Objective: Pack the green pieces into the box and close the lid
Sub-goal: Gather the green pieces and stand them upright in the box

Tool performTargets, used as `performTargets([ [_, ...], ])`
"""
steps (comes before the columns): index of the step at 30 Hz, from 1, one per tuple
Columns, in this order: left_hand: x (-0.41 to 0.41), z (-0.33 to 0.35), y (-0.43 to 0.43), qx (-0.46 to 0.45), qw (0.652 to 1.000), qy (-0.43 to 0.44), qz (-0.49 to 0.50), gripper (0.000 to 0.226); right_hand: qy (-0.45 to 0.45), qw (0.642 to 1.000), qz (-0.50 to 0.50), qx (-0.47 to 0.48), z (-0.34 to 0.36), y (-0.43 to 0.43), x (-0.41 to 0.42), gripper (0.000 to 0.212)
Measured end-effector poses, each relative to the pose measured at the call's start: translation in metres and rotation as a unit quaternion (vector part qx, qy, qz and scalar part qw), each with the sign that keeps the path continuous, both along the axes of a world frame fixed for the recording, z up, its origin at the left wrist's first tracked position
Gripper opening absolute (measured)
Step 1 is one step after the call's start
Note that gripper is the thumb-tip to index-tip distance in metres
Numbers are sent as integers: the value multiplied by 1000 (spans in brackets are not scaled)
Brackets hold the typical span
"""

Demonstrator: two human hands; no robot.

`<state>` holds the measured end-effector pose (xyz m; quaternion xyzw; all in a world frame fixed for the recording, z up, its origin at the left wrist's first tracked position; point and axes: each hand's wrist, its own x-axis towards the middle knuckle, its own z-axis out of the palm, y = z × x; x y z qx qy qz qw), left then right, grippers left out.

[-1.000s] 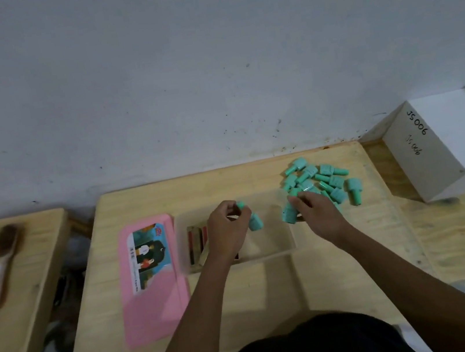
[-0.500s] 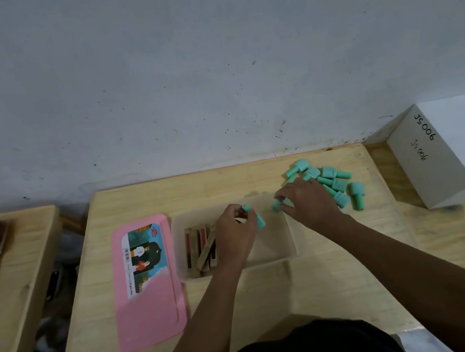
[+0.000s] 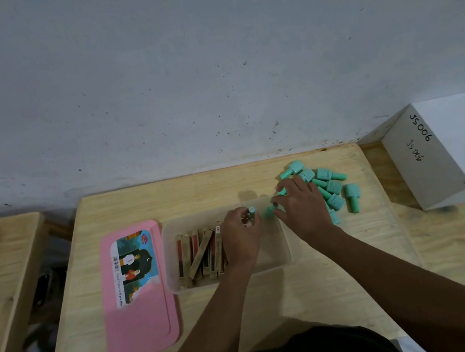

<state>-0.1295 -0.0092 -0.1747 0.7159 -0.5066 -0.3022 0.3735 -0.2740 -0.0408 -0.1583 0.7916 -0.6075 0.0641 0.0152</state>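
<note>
One green piece (image 3: 252,211) is pinched by the left hand (image 3: 241,237) and another (image 3: 270,210) by the right hand (image 3: 302,210), both over the box (image 3: 287,258). The pieces are judged light, rigid and smooth, best taken at the wider cap.

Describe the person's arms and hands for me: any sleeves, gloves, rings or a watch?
Both arms are bare up to where the picture's lower edge cuts them off, with no sleeves in view. The left hand and right hand wear no gloves, and no watch or band shows at either wrist. Rings cannot be made out. A dark garment covers the body.
</note>
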Motion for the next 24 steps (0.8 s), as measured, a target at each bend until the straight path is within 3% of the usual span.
performTargets([
  [24, -17, -14, -7, 7, 1000, 7, 14, 21, -149, 988, -16, 30, -8, 3, -14, 20],
])
